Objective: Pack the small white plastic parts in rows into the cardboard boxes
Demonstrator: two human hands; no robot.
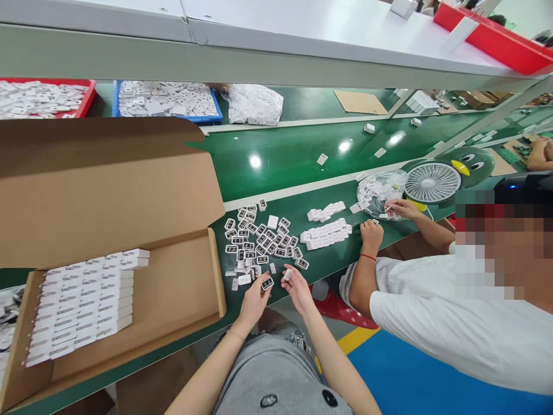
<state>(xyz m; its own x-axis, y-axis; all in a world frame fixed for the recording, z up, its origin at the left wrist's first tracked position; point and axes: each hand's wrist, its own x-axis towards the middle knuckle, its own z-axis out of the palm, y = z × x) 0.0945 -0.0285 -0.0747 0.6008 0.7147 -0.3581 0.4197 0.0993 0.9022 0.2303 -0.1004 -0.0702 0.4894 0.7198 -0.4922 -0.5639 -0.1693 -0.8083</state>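
Observation:
My left hand (256,298) grips a small white open-topped case (267,283) with a dark inside, at the table's near edge. Pinched in the fingers of my right hand (298,290) is a small white piece (287,275), partly hidden by the fingertips. Just beyond both hands lie many similar white cases (261,237) with dark insides, loosely spread. Several small flat pieces (240,267) and a white cover-like part (244,279) lie close to my left hand. A white square part (272,222) rests among the cases.
An open cardboard box (181,288) on the left holds rows of white boxes (82,305). Stacked white pieces (327,233), a bag of parts (380,187) and a fan (432,181) stand right, beside a co-worker (415,288). Behind are blue (168,120) and red (92,92) trays.

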